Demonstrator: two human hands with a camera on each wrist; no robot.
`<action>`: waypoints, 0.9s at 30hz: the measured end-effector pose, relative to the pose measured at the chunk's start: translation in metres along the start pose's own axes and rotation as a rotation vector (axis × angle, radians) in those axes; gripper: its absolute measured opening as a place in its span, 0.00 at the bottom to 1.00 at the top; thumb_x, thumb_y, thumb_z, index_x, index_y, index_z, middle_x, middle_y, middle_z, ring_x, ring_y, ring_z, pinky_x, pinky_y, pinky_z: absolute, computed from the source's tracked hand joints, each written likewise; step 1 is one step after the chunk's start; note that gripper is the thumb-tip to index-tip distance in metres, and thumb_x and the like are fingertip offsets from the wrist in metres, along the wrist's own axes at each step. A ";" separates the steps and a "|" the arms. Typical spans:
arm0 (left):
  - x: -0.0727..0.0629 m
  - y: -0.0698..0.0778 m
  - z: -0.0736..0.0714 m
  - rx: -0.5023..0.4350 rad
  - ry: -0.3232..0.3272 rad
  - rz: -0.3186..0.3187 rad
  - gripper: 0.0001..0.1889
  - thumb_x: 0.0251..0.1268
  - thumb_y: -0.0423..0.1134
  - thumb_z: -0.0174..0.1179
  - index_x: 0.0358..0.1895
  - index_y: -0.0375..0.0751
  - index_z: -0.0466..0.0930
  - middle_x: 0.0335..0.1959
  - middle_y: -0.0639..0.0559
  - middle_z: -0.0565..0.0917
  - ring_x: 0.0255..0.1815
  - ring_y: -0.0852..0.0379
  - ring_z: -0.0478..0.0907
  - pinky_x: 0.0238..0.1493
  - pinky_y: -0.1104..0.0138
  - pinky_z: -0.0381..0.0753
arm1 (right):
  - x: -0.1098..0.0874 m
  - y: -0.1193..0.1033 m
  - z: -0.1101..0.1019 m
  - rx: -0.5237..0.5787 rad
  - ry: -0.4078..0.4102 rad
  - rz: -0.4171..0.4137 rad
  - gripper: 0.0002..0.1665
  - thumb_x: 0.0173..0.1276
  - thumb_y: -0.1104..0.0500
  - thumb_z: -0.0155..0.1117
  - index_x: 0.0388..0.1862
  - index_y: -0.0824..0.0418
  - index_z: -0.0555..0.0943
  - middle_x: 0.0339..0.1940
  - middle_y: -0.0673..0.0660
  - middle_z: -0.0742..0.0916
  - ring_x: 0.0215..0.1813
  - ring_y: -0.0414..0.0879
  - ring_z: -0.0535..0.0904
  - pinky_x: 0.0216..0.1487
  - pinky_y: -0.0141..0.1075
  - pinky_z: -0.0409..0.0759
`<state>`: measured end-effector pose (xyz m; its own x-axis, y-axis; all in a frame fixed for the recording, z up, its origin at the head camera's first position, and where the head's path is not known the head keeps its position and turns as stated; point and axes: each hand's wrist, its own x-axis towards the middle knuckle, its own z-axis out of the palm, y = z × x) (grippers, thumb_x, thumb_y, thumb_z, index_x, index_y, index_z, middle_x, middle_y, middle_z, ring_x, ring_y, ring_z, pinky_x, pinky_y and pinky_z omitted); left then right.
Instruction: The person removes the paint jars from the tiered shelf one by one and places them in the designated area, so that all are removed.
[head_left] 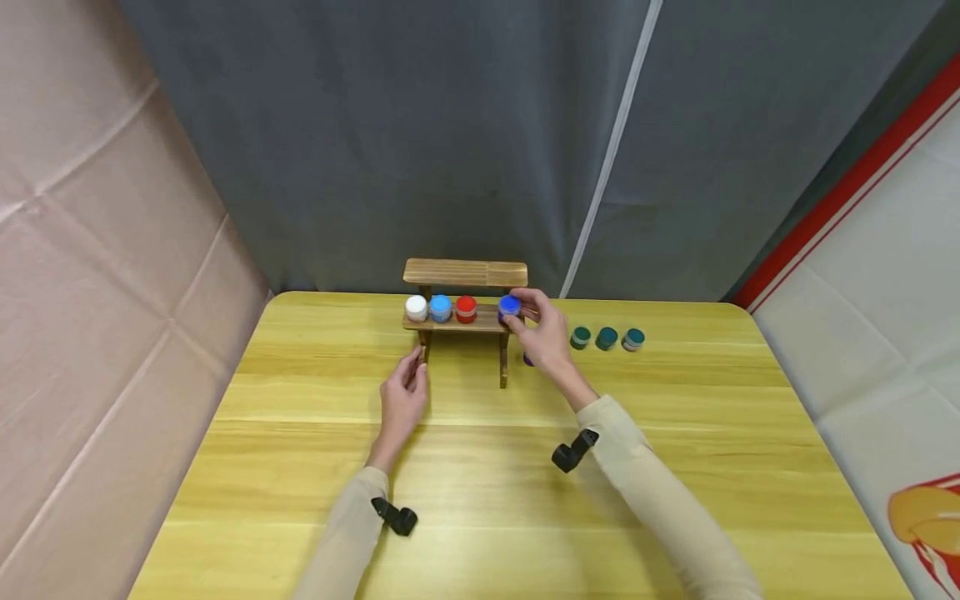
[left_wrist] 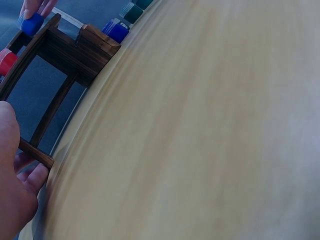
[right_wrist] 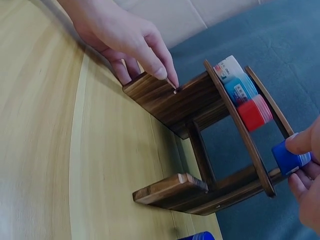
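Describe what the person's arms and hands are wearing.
Both arms are in long beige sleeves reaching the wrists. Each wrist carries a small black device: one under the left sleeve, another by the right sleeve. The left hand and right hand are bare, with no gloves; no rings or watch are visible.
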<state>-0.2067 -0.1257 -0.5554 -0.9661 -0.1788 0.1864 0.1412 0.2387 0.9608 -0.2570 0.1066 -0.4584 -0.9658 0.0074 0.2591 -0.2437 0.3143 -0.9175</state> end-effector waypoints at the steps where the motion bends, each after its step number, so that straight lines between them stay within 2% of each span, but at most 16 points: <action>1: -0.002 0.006 -0.001 0.001 -0.001 0.003 0.21 0.75 0.27 0.54 0.68 0.29 0.73 0.64 0.29 0.78 0.65 0.36 0.78 0.62 0.67 0.82 | 0.000 0.000 -0.001 -0.005 0.004 0.002 0.22 0.69 0.67 0.68 0.61 0.67 0.78 0.60 0.65 0.84 0.62 0.58 0.82 0.70 0.46 0.82; 4: -0.006 0.021 -0.005 0.000 -0.011 0.009 0.21 0.74 0.26 0.54 0.67 0.27 0.73 0.63 0.27 0.78 0.64 0.35 0.78 0.62 0.65 0.82 | -0.001 0.001 -0.004 -0.013 0.014 0.009 0.22 0.68 0.67 0.69 0.61 0.67 0.78 0.60 0.64 0.84 0.63 0.57 0.82 0.70 0.44 0.82; 6: -0.007 0.024 -0.006 -0.002 -0.012 0.011 0.20 0.74 0.26 0.54 0.67 0.27 0.73 0.63 0.27 0.78 0.64 0.35 0.78 0.63 0.64 0.82 | -0.002 0.001 -0.006 -0.014 0.019 0.014 0.22 0.69 0.67 0.69 0.61 0.67 0.78 0.60 0.64 0.84 0.63 0.57 0.82 0.70 0.44 0.82; 13: -0.006 0.020 -0.003 -0.018 -0.010 0.022 0.21 0.74 0.26 0.54 0.67 0.27 0.73 0.63 0.27 0.78 0.64 0.35 0.79 0.62 0.66 0.83 | -0.004 0.004 -0.017 -0.009 0.040 0.015 0.22 0.68 0.68 0.68 0.61 0.69 0.77 0.60 0.67 0.84 0.63 0.59 0.81 0.70 0.47 0.82; 20: -0.008 0.023 -0.003 -0.012 -0.011 0.037 0.21 0.73 0.25 0.54 0.67 0.26 0.73 0.62 0.26 0.78 0.63 0.33 0.79 0.61 0.64 0.83 | -0.008 0.010 -0.026 0.014 0.072 0.070 0.24 0.68 0.72 0.65 0.63 0.74 0.75 0.61 0.72 0.82 0.65 0.64 0.79 0.72 0.54 0.78; 23: -0.006 0.018 -0.001 -0.006 -0.006 0.027 0.21 0.74 0.25 0.54 0.67 0.27 0.73 0.63 0.27 0.78 0.63 0.34 0.79 0.61 0.65 0.83 | -0.008 0.016 -0.031 0.013 0.081 0.084 0.24 0.69 0.70 0.67 0.63 0.71 0.76 0.61 0.70 0.82 0.65 0.62 0.79 0.72 0.53 0.78; 27: 0.000 -0.001 0.002 -0.001 0.003 0.010 0.21 0.75 0.27 0.54 0.68 0.30 0.73 0.64 0.29 0.78 0.64 0.36 0.79 0.61 0.67 0.83 | -0.010 0.023 -0.037 -0.012 0.099 0.083 0.23 0.68 0.68 0.69 0.61 0.68 0.77 0.59 0.66 0.84 0.63 0.58 0.81 0.71 0.49 0.80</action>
<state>-0.2070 -0.1240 -0.5569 -0.9639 -0.1796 0.1964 0.1508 0.2392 0.9592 -0.2500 0.1486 -0.4705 -0.9690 0.1272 0.2116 -0.1618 0.3198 -0.9336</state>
